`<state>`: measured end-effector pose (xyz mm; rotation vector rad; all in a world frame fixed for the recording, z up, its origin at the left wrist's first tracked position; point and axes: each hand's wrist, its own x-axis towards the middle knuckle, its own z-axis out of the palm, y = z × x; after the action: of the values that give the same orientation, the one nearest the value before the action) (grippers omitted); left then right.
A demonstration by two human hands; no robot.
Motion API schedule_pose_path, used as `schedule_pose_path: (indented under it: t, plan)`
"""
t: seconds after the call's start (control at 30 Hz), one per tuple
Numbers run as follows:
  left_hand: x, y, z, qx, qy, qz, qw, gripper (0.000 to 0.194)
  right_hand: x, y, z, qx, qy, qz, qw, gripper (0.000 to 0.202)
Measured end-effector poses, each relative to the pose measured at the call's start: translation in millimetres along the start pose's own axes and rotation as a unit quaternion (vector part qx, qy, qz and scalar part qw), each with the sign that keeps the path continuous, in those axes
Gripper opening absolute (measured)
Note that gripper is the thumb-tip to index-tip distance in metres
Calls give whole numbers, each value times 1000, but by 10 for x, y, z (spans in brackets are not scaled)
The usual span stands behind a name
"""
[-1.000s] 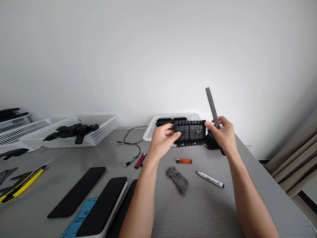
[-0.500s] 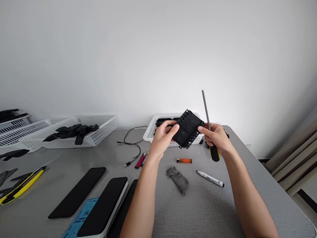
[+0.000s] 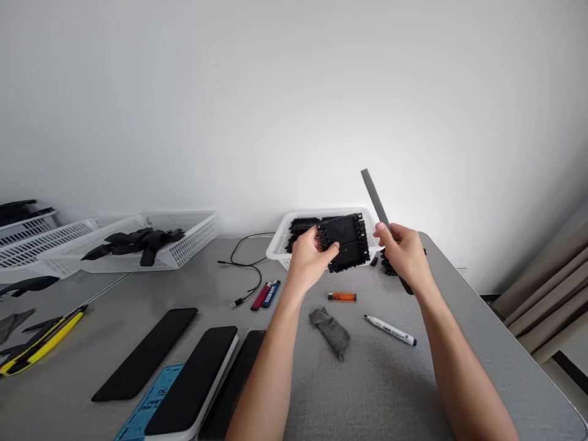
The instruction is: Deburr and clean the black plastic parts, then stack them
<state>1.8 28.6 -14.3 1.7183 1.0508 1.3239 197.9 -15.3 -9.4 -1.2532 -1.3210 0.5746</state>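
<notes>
My left hand grips a flat black plastic part by its left side, thumb on top. Toothed edges run along two of its sides. The part is held up in front of a white basket with more black parts inside. In my right hand is a file with a flat grey blade, which points up and to the left. Its dark handle end shows below the palm. The blade and the black part are apart. Behind my right hand, another black toothed piece lies on the table.
An orange lighter, a grey cloth and a marker lie between my forearms. Red and blue lighters, a cable, flat black panels, a yellow-handled tool and white baskets are further left.
My right hand has let go of the black part and turned the file so its flat face shows. The black part has rotated in my left hand and moved slightly right.
</notes>
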Motion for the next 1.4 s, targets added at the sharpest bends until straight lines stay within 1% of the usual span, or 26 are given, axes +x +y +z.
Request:
schedule_pose_path:
  t: [0.03, 0.1, 0.17, 0.23, 0.27, 0.33, 0.4, 0.47, 0.6, 0.7, 0.83, 0.9, 0.97, 1.03, 1.07, 1.1, 1.17, 1.23, 1.3, 1.4]
  plan:
    - [11, -12, 3, 6, 22, 10, 1000, 25, -21, -17, -3, -9, -7, -5, 1000, 55]
    - [19, -12, 9, 7, 43, 24, 999, 24, -74, -62, 6, 5, -57, -3, 998, 57]
    - [8, 17, 13, 9, 43, 27, 999, 24, -135, -113, 48, 29, -125, 5, 992, 58]
    - [-15, 62, 16, 15, 40, 32, 999, 23, -185, -151, 119, 33, -175, 9, 984, 58]
    - [-28, 84, 18, 20, 40, 38, 998, 21, -202, -160, 160, 27, -189, 8, 981, 59]
    - [-48, 118, 19, 32, 38, 54, 997, 20, -215, -156, 235, 8, -196, 3, 981, 60]
    - [-58, 132, 18, 39, 32, 59, 997, 22, -204, -129, 280, -16, -186, -1, 982, 60]
    - [-59, 127, 13, 28, 31, 51, 998, 25, -183, -97, 288, -43, -161, -10, 986, 61]
    - [-53, 110, -11, 7, 43, 23, 999, 27, -166, -74, 249, -129, -66, -36, 989, 58]
    - [-60, 116, -25, 14, 50, 17, 999, 27, -191, -104, 240, -200, -17, -53, 978, 53]
    - [-74, 123, -21, 27, 58, 14, 998, 26, -220, -142, 248, -289, 42, -61, 955, 51]
    - [-75, 117, -14, 44, 62, 14, 997, 25, -223, -141, 247, -322, 71, -62, 942, 49]
    - [-74, 111, -9, 62, 67, 16, 996, 24, -225, -136, 246, -341, 87, -63, 934, 47]
    - [-74, 113, -8, 72, 70, 16, 995, 23, -233, -135, 250, -343, 95, -60, 933, 46]
    - [-75, 118, -9, 72, 68, 16, 995, 22, -238, -137, 254, -331, 88, -59, 938, 46]
    - [-77, 125, -10, 71, 65, 18, 995, 22, -244, -140, 260, -311, 71, -60, 946, 47]
    - [-82, 144, -12, 60, 52, 25, 997, 22, -251, -142, 274, -255, 16, -66, 965, 49]
    - [-86, 159, -15, 42, 46, 29, 998, 21, -249, -137, 284, -209, -32, -72, 975, 52]
    - [-87, 163, -16, 31, 52, 25, 998, 23, -242, -129, 286, -205, -28, -67, 976, 52]
    - [-84, 152, -18, 38, 59, 14, 997, 25, -236, -126, 273, -262, 27, -56, 963, 50]
